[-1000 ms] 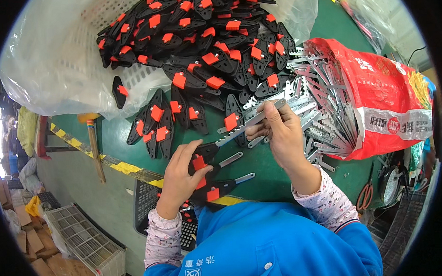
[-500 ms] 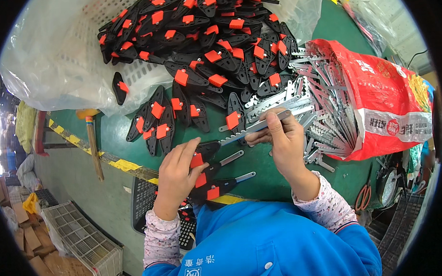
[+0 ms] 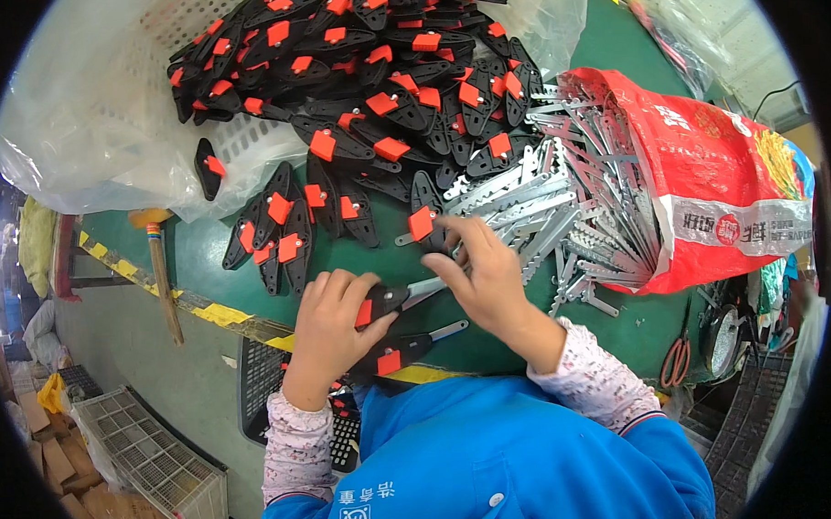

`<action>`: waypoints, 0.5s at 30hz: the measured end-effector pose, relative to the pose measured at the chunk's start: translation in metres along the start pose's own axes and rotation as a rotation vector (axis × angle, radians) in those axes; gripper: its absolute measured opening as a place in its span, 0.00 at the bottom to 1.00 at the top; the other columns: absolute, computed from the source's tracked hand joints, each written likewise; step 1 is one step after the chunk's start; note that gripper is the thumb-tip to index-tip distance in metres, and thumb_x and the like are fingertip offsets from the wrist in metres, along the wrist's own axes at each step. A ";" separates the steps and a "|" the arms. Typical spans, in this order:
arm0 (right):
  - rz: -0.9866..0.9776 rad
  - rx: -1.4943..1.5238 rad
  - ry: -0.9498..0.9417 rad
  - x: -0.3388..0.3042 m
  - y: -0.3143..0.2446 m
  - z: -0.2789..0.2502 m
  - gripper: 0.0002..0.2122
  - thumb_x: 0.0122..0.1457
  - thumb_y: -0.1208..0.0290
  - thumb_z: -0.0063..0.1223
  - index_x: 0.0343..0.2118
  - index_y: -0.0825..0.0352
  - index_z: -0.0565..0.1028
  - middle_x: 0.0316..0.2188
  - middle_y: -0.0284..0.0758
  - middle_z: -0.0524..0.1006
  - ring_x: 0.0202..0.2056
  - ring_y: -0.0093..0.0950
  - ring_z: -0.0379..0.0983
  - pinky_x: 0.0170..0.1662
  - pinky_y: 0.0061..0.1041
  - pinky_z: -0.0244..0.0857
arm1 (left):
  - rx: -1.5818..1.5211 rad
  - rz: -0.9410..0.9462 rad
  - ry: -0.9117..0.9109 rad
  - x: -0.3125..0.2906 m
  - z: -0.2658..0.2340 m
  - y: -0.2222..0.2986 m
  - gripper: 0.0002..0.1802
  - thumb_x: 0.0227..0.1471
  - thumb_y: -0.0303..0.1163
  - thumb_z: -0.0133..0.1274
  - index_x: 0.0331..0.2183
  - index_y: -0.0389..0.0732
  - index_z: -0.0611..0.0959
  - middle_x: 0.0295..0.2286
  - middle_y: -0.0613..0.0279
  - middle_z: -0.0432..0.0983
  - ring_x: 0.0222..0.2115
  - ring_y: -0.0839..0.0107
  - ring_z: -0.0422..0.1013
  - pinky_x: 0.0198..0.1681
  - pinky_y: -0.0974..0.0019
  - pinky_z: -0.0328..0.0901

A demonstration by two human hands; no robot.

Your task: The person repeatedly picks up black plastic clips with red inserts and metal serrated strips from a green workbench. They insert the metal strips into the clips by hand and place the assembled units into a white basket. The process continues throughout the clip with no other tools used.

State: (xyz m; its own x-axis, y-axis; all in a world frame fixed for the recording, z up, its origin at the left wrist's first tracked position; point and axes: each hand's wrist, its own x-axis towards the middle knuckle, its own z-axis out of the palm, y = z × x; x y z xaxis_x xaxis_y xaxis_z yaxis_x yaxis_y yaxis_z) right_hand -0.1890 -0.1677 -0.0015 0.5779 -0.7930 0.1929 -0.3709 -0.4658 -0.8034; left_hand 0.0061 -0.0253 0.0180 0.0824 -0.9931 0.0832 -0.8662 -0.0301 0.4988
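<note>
In the head view, the left hand (image 3: 334, 328) is clamped on a black handle-like piece (image 3: 391, 299) at the near edge of the green table (image 3: 565, 341), a metal strip (image 3: 425, 287) pointing right from its end. The step in hand looks like steadying this piece while the right hand (image 3: 491, 280), thumb and fingertips apart, sits at the near end of another red-blocked piece (image 3: 423, 211) just beyond; whether it touches cannot be told. A next move with that one would call for a pinch around its narrow body, clear of the neighbouring strips. Far left, a white perforated basket (image 3: 192, 16) lined with clear plastic (image 3: 64, 144) holds a heap of black pieces (image 3: 358, 69), some spilling nearer. At right, a red sack (image 3: 720, 189) lies with its mouth leftward, toothed strips (image 3: 606, 207) pouring out. Near left, a black crate (image 3: 254, 366) contains some red-marked parts (image 3: 342, 404).
</note>
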 end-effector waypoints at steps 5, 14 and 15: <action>-0.198 -0.560 -0.029 0.008 0.018 0.021 0.33 0.56 0.58 0.68 0.61 0.72 0.71 0.30 0.38 0.78 0.32 0.39 0.79 0.31 0.35 0.75 | -0.111 0.018 -0.075 -0.001 0.001 -0.002 0.27 0.51 0.42 0.68 0.48 0.35 0.84 0.41 0.51 0.76 0.44 0.51 0.71 0.50 0.53 0.67; -0.509 -0.131 -0.101 0.018 0.019 -0.019 0.17 0.55 0.60 0.70 0.44 0.63 0.82 0.34 0.36 0.78 0.38 0.38 0.77 0.40 0.38 0.73 | -1.160 -0.364 0.181 0.019 0.018 0.025 0.27 0.64 0.30 0.59 0.60 0.29 0.73 0.48 0.49 0.75 0.49 0.65 0.74 0.52 0.63 0.70; -0.511 -0.257 0.000 0.032 0.029 -0.029 0.11 0.54 0.63 0.69 0.37 0.62 0.83 0.36 0.35 0.79 0.38 0.37 0.76 0.41 0.37 0.71 | -0.958 -0.339 0.169 0.018 0.015 0.019 0.29 0.62 0.29 0.59 0.61 0.31 0.72 0.48 0.50 0.75 0.49 0.64 0.73 0.53 0.63 0.69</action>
State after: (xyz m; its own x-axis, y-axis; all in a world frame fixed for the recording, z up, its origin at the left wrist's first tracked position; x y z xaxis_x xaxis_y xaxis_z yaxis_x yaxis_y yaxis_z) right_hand -0.2028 -0.2179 -0.0027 0.7301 -0.4421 0.5211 -0.2095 -0.8707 -0.4450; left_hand -0.0165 -0.0459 0.0165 0.3813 -0.9183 -0.1066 -0.0347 -0.1294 0.9910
